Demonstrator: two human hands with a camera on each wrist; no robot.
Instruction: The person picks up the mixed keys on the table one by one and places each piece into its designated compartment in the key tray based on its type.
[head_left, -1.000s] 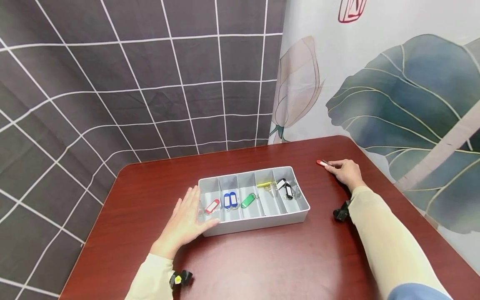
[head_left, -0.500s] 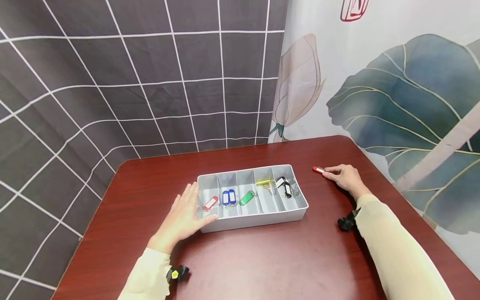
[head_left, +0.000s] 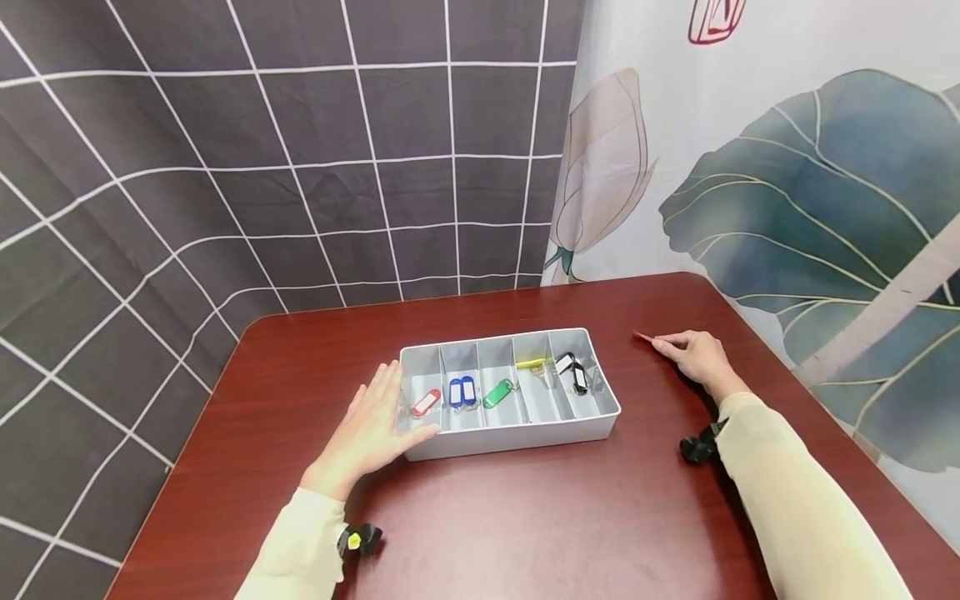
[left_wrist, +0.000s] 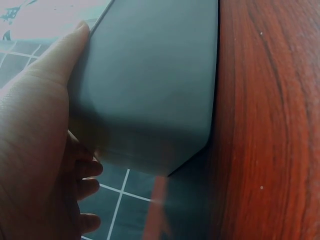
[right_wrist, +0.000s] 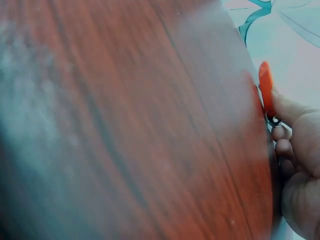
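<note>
A grey divided tray (head_left: 517, 438) sits in the middle of the table. My left hand (head_left: 360, 437) rests against its left end, fingers straight along the side and thumb at the front rim. From left to right the compartments hold a red key tag (head_left: 426, 402), two blue key tags (head_left: 468, 390), a green key tag (head_left: 498, 393), a yellow key tag (head_left: 531, 363) and two black key tags (head_left: 579, 379). Off to the right of the tray, my right hand (head_left: 693, 360) pinches another red key tag (right_wrist: 266, 89) by its ring end, tilted nearly edge-on in the head view.
The dark red wooden table (head_left: 525, 517) has rounded far corners. Behind it hangs a dark grid-patterned curtain (head_left: 337, 167), with a white floral curtain (head_left: 622, 167) to the right. Each wrist carries a black camera mount (head_left: 701, 444).
The red key tag in my right hand has turned from showing its white label to standing nearly edge-on. My left hand stays at the tray, and the view shifts slightly.
</note>
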